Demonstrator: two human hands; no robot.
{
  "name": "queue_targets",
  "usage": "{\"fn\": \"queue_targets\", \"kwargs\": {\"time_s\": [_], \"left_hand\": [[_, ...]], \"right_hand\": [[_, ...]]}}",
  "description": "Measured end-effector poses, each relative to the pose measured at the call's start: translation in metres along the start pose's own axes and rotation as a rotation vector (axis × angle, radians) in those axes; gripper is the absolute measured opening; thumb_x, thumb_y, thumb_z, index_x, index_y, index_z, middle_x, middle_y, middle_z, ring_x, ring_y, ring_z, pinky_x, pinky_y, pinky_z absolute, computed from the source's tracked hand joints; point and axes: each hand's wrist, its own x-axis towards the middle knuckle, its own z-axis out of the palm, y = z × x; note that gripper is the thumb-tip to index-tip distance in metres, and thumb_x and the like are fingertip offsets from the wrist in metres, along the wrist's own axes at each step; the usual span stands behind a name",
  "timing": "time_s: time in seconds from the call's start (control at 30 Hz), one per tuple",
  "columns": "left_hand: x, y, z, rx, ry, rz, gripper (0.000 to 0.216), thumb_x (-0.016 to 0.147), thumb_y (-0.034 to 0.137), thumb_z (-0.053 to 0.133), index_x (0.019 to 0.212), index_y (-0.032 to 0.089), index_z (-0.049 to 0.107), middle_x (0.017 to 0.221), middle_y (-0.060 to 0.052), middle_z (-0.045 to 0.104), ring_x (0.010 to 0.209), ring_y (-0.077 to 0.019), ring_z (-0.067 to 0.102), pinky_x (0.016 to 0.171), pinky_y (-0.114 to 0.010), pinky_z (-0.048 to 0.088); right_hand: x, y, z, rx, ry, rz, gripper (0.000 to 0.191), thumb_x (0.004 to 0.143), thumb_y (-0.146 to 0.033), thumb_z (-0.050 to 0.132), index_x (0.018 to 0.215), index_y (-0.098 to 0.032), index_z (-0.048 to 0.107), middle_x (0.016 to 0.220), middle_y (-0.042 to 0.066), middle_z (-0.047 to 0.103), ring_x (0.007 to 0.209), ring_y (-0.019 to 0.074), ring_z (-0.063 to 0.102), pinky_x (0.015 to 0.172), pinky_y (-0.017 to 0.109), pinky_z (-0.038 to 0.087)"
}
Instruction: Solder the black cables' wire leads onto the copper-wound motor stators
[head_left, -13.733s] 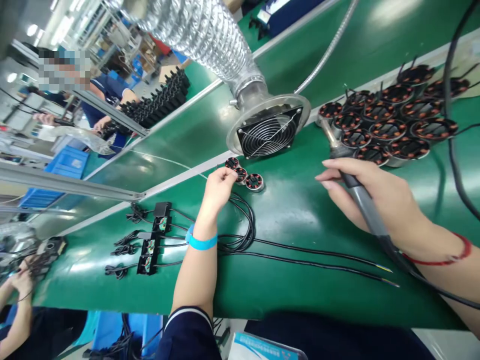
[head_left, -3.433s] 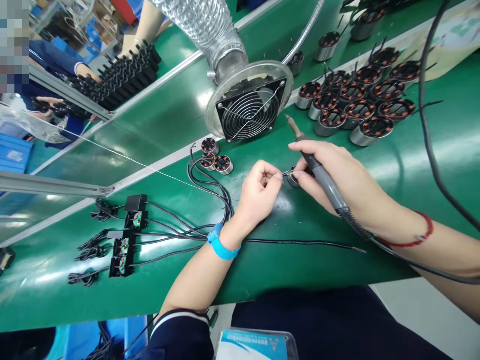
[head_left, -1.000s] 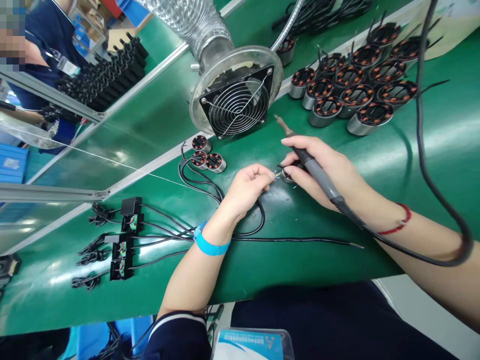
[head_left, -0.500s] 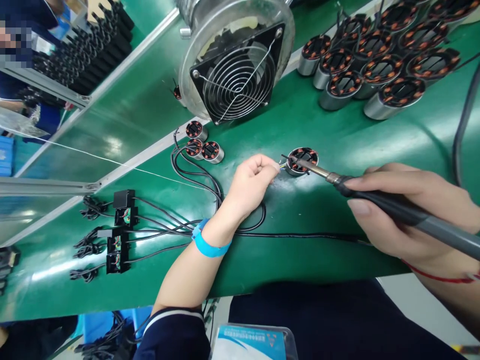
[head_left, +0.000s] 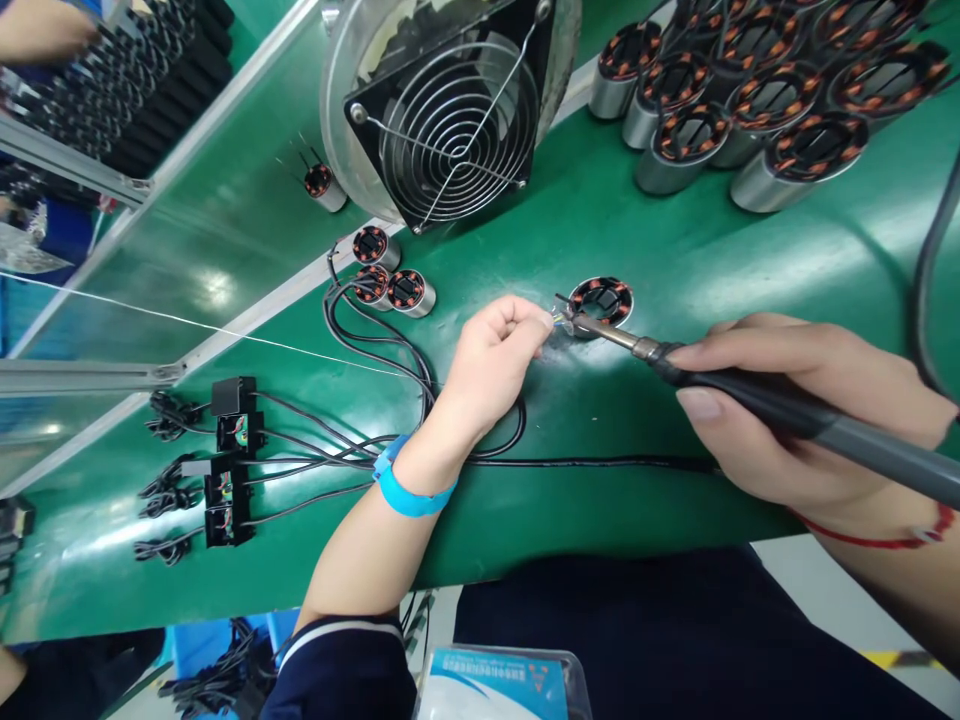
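Note:
In the head view, my right hand (head_left: 810,410) grips a soldering iron (head_left: 750,400) by its dark handle. The iron's metal tip meets the left edge of a motor stator (head_left: 602,303), a round metal part with copper windings and black inserts, lying on the green table. My left hand (head_left: 504,350) is closed, pinching thin coloured wires (head_left: 558,318) at the stator's left side. Whether the tip touches the wires is too small to tell. Black cables (head_left: 517,425) run under and beside my left wrist.
A caged fan (head_left: 459,150) stands beyond my hands. Several stators (head_left: 679,150) cluster at the upper right, and three more (head_left: 409,290) stand left of the fan's base. Opened black boxes (head_left: 229,500) with cables lie at left. Another person's hand (head_left: 49,30) shows at the upper left.
The soldering iron's tip has shifted left across the stator to its edge, near the wires. My left hand keeps its pinch. The camera view has shifted slightly.

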Motion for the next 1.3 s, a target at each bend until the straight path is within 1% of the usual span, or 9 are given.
{"fn": "queue_targets", "kwargs": {"time_s": [0.37, 0.5, 0.6, 0.67, 0.73, 0.8, 1.0, 1.13, 1.3], "left_hand": [[0.0, -0.001, 0.0, -0.01, 0.007, 0.005, 0.021, 0.084, 0.01, 0.061, 0.065, 0.017, 0.054, 0.056, 0.006, 0.047, 0.052, -0.0053, 0.039, 0.055, -0.019, 0.033], [0.001, -0.001, 0.0, -0.019, 0.011, 0.0, 0.021, 0.083, 0.008, 0.06, 0.065, 0.017, 0.054, 0.056, 0.007, 0.047, 0.052, -0.0052, 0.04, 0.056, -0.019, 0.035], [0.002, -0.001, 0.0, -0.033, 0.01, 0.004, 0.019, 0.082, 0.008, 0.06, 0.066, 0.017, 0.055, 0.056, 0.007, 0.049, 0.052, -0.0054, 0.041, 0.056, -0.019, 0.035], [0.002, -0.002, 0.0, -0.032, 0.01, 0.011, 0.018, 0.082, 0.008, 0.06, 0.066, 0.017, 0.056, 0.056, 0.006, 0.049, 0.053, -0.0055, 0.042, 0.057, -0.019, 0.036], [0.002, -0.003, 0.0, -0.023, 0.009, 0.018, 0.019, 0.082, 0.009, 0.06, 0.066, 0.017, 0.056, 0.056, 0.006, 0.049, 0.054, -0.0056, 0.043, 0.058, -0.018, 0.036], [0.002, -0.003, 0.0, -0.019, 0.011, 0.025, 0.019, 0.082, 0.008, 0.059, 0.066, 0.017, 0.056, 0.056, 0.006, 0.048, 0.054, -0.0056, 0.043, 0.058, -0.018, 0.036], [0.001, -0.001, 0.001, -0.034, 0.023, 0.001, 0.018, 0.082, 0.008, 0.059, 0.067, 0.017, 0.055, 0.055, 0.007, 0.048, 0.052, -0.0059, 0.04, 0.057, -0.019, 0.035], [0.0, 0.002, 0.002, -0.026, 0.028, -0.012, 0.019, 0.084, 0.01, 0.06, 0.067, 0.017, 0.055, 0.055, 0.007, 0.047, 0.051, -0.0053, 0.038, 0.055, -0.019, 0.033], [0.0, 0.003, 0.002, -0.027, 0.031, -0.022, 0.021, 0.084, 0.008, 0.059, 0.066, 0.017, 0.054, 0.054, 0.008, 0.046, 0.05, -0.0048, 0.038, 0.055, -0.018, 0.033]], "right_hand": [[-0.001, 0.003, 0.0, -0.006, -0.007, -0.032, 0.029, 0.085, -0.008, 0.065, 0.109, -0.025, 0.068, 0.073, 0.001, 0.064, 0.053, 0.0122, 0.057, 0.044, 0.025, 0.047], [-0.001, 0.003, -0.005, -0.06, -0.006, -0.011, 0.028, 0.086, -0.013, 0.068, 0.11, -0.027, 0.067, 0.08, 0.003, 0.069, 0.055, 0.0143, 0.06, 0.046, 0.028, 0.05], [0.005, -0.001, -0.012, -0.162, -0.041, 0.057, 0.029, 0.088, -0.017, 0.07, 0.116, -0.028, 0.067, 0.091, 0.005, 0.073, 0.064, 0.015, 0.064, 0.057, 0.03, 0.057], [0.013, -0.005, -0.018, -0.192, -0.121, 0.129, 0.028, 0.094, -0.023, 0.067, 0.122, -0.029, 0.066, 0.105, 0.004, 0.075, 0.082, 0.0179, 0.072, 0.072, 0.033, 0.061], [0.023, -0.008, -0.021, -0.201, -0.192, 0.204, 0.03, 0.1, -0.032, 0.061, 0.13, -0.033, 0.064, 0.122, 0.001, 0.073, 0.105, 0.0218, 0.072, 0.088, 0.036, 0.062], [0.033, -0.007, -0.022, -0.213, -0.213, 0.248, 0.034, 0.102, -0.038, 0.058, 0.136, -0.035, 0.061, 0.128, -0.003, 0.071, 0.113, 0.0225, 0.07, 0.092, 0.036, 0.062], [0.046, 0.018, -0.002, -0.113, -0.271, 0.271, 0.032, 0.096, -0.035, 0.059, 0.127, -0.027, 0.062, 0.103, 0.002, 0.075, 0.089, 0.0227, 0.073, 0.076, 0.037, 0.061], [0.037, 0.031, 0.018, -0.052, -0.241, 0.289, 0.046, 0.087, -0.029, 0.063, 0.132, -0.028, 0.054, 0.1, 0.002, 0.071, 0.088, 0.0232, 0.07, 0.084, 0.041, 0.058], [0.033, 0.031, 0.028, -0.048, -0.232, 0.339, 0.048, 0.083, -0.024, 0.062, 0.13, -0.028, 0.054, 0.095, 0.001, 0.069, 0.092, 0.0254, 0.069, 0.092, 0.046, 0.054]]}}
